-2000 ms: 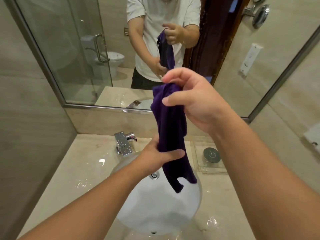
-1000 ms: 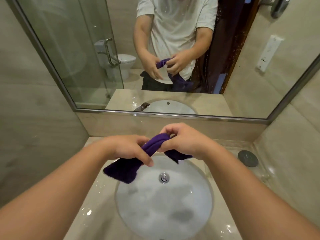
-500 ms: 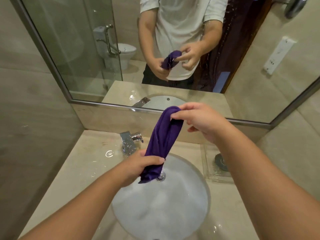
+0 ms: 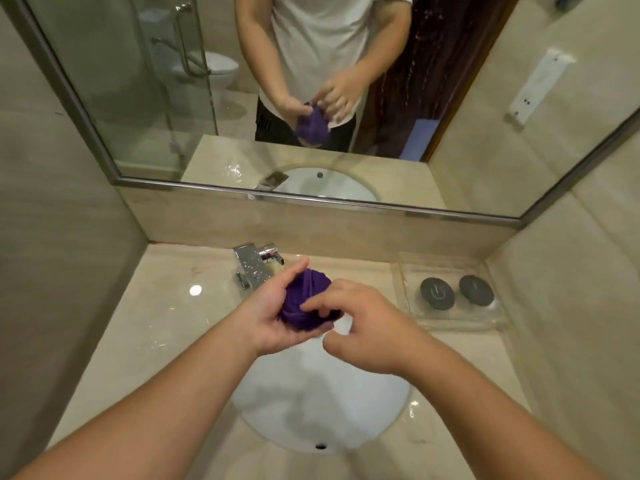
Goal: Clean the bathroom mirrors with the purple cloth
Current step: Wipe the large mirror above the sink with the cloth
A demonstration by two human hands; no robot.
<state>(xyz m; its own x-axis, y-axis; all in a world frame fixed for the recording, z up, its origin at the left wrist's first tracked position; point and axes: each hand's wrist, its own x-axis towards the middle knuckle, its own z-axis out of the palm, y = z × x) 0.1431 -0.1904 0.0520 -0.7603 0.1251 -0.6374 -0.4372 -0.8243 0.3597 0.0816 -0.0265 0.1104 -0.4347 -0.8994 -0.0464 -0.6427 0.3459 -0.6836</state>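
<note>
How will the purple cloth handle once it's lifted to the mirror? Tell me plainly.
Likely floppy: the purple cloth sits crumpled into a soft ball in the cupped left hand, with fingers of the right hand touching it. Probably light, since one palm carries it. It may unravel and droop if that grip loosens.

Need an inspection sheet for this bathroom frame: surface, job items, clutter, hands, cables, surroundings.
Surface: beige stone counter, wet patches; white sink set in it.
Job's things: purple cloth bunched into a ball over the sink; mirror, droplets on its right part.
Clutter: clear tray holding two dark round discs; chrome tap.
Hands: left hand cups the cloth; right hand touches it, not gripping.
Cables: nothing seen.
Surroundings: beige walls; toilet and glass shower door reflected.
</note>
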